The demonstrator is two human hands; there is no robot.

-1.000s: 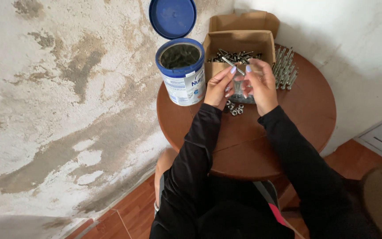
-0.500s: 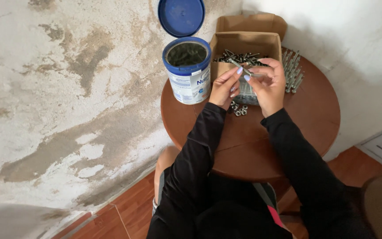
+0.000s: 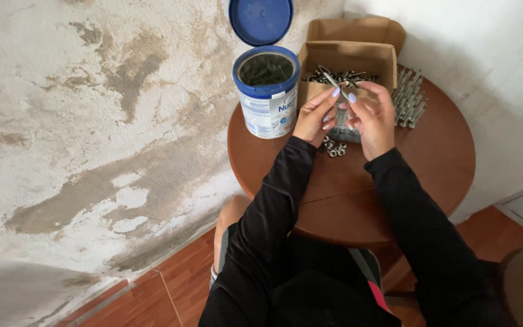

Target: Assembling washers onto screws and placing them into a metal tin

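My left hand (image 3: pixel 314 115) and my right hand (image 3: pixel 371 115) are raised together over a round brown table (image 3: pixel 431 175). Between their fingertips they hold a long grey metal bolt (image 3: pixel 336 83), tilted up to the left. Behind the hands an open cardboard box (image 3: pixel 346 57) holds several more bolts. Small metal nuts (image 3: pixel 334 147) lie on the table under my hands. To the left stands an open tin can (image 3: pixel 266 91) with a blue rim and a raised blue lid (image 3: pixel 261 19).
A row of upright bolts (image 3: pixel 408 100) stands on the table right of the box. A stained plaster wall (image 3: pixel 92 133) fills the left. Red-brown floor tiles (image 3: pixel 146 297) lie below, and a white wall rises behind the table.
The view has shifted slightly, so the table and can sit further right. My hands stay together on the bolt, which now tilts higher over the box edge.
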